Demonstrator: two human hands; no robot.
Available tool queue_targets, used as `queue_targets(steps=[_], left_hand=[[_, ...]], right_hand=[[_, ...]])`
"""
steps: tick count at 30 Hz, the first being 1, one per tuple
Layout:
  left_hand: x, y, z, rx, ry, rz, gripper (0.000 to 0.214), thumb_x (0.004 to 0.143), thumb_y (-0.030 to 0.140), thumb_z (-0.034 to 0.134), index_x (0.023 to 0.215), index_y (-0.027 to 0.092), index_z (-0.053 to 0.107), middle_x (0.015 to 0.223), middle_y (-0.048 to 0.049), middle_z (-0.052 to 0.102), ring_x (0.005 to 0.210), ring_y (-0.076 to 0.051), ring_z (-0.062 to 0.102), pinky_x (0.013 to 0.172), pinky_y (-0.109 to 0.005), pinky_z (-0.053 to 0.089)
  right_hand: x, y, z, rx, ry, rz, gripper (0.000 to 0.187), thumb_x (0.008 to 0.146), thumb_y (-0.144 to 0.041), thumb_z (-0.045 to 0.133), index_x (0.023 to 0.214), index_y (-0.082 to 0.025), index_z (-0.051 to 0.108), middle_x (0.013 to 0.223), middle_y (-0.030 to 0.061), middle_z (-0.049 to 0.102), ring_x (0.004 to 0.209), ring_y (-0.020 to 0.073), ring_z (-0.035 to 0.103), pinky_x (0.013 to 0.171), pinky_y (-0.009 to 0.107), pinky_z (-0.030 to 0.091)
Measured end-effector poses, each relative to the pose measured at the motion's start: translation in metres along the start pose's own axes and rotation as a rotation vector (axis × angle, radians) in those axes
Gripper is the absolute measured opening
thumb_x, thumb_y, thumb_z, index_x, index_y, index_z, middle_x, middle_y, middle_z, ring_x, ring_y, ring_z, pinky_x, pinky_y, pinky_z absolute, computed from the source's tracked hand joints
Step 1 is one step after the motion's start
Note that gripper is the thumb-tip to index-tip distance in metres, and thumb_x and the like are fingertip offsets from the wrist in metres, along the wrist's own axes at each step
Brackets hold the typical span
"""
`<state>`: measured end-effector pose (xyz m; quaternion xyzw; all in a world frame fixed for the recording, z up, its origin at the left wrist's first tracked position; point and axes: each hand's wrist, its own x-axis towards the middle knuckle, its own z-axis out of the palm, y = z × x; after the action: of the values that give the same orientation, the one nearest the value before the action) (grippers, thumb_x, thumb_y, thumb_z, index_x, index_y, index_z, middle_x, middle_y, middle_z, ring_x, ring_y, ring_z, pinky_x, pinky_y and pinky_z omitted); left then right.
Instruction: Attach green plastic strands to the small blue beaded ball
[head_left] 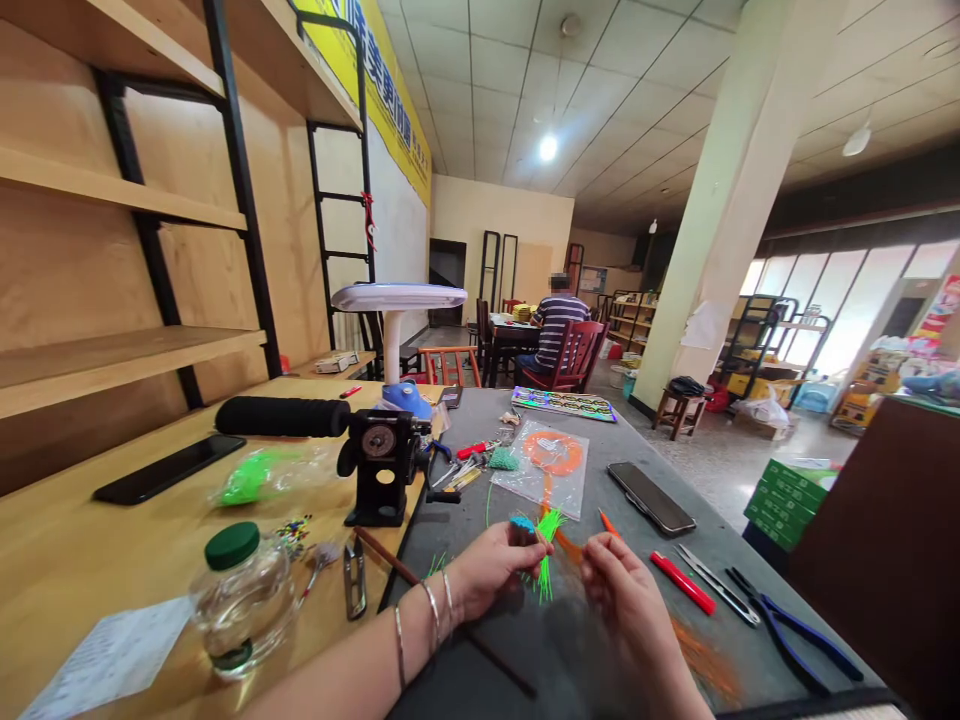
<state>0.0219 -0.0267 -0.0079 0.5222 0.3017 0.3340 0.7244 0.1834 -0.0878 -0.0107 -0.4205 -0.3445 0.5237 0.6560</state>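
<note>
My left hand point(499, 565) is closed in a pinch over the dark mat point(555, 660), three bangles on its wrist. A small piece with a blue top point(523, 523) shows at its fingers, held there. A bunch of bright green strands point(550, 530) is right by the fingertips; I cannot tell whether it is gripped too. To the right, my right hand point(619, 575) has its fingers pressed together, and what they hold is too small to make out. Orange strands point(571, 548) lie between the hands, and a blurred orange bundle point(701, 655) shows beside the right forearm.
Right of my hands lie a red marker point(682, 582), tweezers point(718, 585), blue-handled pliers point(795, 625) and a phone point(651, 497). Leftward stand a green-capped bottle point(244, 600), snips point(355, 580) and a black cranked device point(384, 465). A plastic bag point(544, 465) lies ahead. Someone point(559, 330) sits farther off.
</note>
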Motion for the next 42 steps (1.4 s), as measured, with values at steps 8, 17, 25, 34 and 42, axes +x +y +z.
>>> queue_targets(steps=[8,17,25,34,42], left_hand=[[0.006,-0.002,-0.012,-0.264,-0.058,-0.109,0.037,0.054,0.029,0.085,0.073,0.012,0.058,0.064,0.0035,0.049,0.049,-0.002,0.039,0.041,-0.017,0.005],[0.006,-0.004,-0.011,-0.354,-0.016,-0.138,0.032,0.057,0.017,0.082,0.080,0.013,0.060,0.060,0.0035,0.051,0.045,-0.002,0.041,0.038,-0.014,0.005],[0.009,-0.006,-0.013,-0.359,0.016,-0.125,0.030,0.058,0.016,0.081,0.079,0.012,0.060,0.054,0.0045,0.050,0.042,-0.003,0.039,0.037,-0.014,0.006],[0.008,-0.006,-0.013,-0.372,0.012,-0.121,0.033,0.055,0.017,0.084,0.079,0.011,0.062,0.057,0.0030,0.052,0.043,-0.002,0.041,0.037,-0.014,0.008],[0.008,-0.007,-0.013,-0.344,0.008,-0.128,0.028,0.063,0.017,0.081,0.080,0.012,0.060,0.053,0.0046,0.050,0.041,-0.002,0.040,0.037,-0.014,0.012]], right_hand=[[-0.005,0.028,0.015,-0.277,-0.142,0.107,0.051,0.058,-0.062,0.073,0.064,-0.018,0.047,0.045,-0.0100,0.044,0.035,0.0009,0.027,0.036,0.016,0.016],[-0.004,0.027,0.030,-0.255,-0.154,0.071,0.032,0.065,-0.047,0.068,0.066,-0.018,0.054,0.054,-0.0049,0.056,0.039,0.0045,0.039,0.036,0.016,0.027],[-0.005,0.026,0.038,-0.265,-0.146,0.066,0.029,0.065,-0.044,0.069,0.063,-0.017,0.057,0.054,-0.0034,0.059,0.040,0.0052,0.042,0.036,0.015,0.028],[-0.002,0.028,0.037,-0.237,-0.141,0.084,0.028,0.064,-0.043,0.068,0.065,-0.017,0.058,0.056,-0.0027,0.061,0.040,0.0050,0.044,0.035,0.015,0.028],[0.000,0.030,0.036,-0.226,-0.150,0.079,0.028,0.065,-0.042,0.068,0.066,-0.016,0.058,0.056,-0.0026,0.061,0.040,0.0047,0.045,0.035,0.014,0.028]])
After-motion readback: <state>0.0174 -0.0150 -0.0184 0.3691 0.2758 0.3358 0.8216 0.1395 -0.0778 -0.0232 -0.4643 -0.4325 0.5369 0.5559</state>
